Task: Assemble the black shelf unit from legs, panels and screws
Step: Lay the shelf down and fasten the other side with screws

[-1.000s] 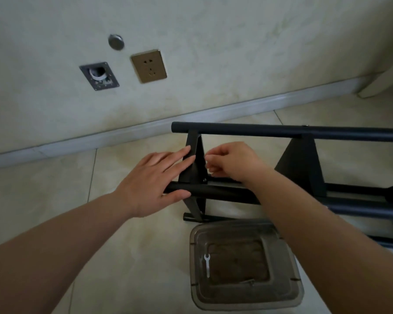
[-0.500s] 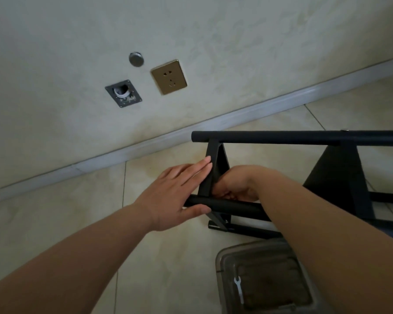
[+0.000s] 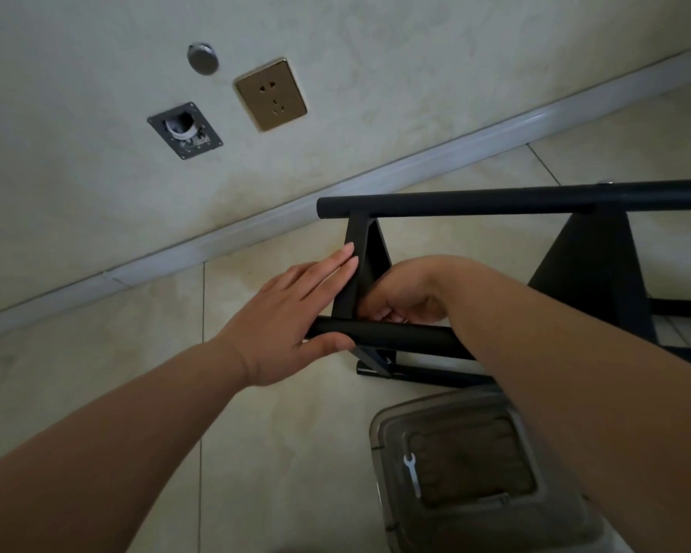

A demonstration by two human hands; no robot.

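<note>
Both hands work at the near end of the black metal shelf unit, which lies on its side on the pale tiled floor close to the wall. The left hand lies with straight fingers flat against the outer face of the end black shelf panel, its thumb tucked under the lower black round leg tube; it presses and steadies rather than closes round anything. The right hand reaches in behind that panel from the right, fingers curled at the joint where panel meets tube; whether they pinch a screw or hold nothing cannot be told.

The unit's long axis runs left to right, its legs horizontal with their free ends pointing left. The upper black round leg tube runs parallel above the lower one, with the end panel set crosswise between them. A second black shelf panel stands further right along the same tubes, and another tube end shows low on the floor beneath.

Just in front of the unit sits a clear smoky plastic box with a lid; a small white flat spanner lies on or in it, which one is unclear. On the cream plaster wall are a gold-coloured power socket, a grey open wall plate with a white cable inside and a round silver cap. A light skirting board runs along the wall's foot. No readable writing or brand shows anywhere.
</note>
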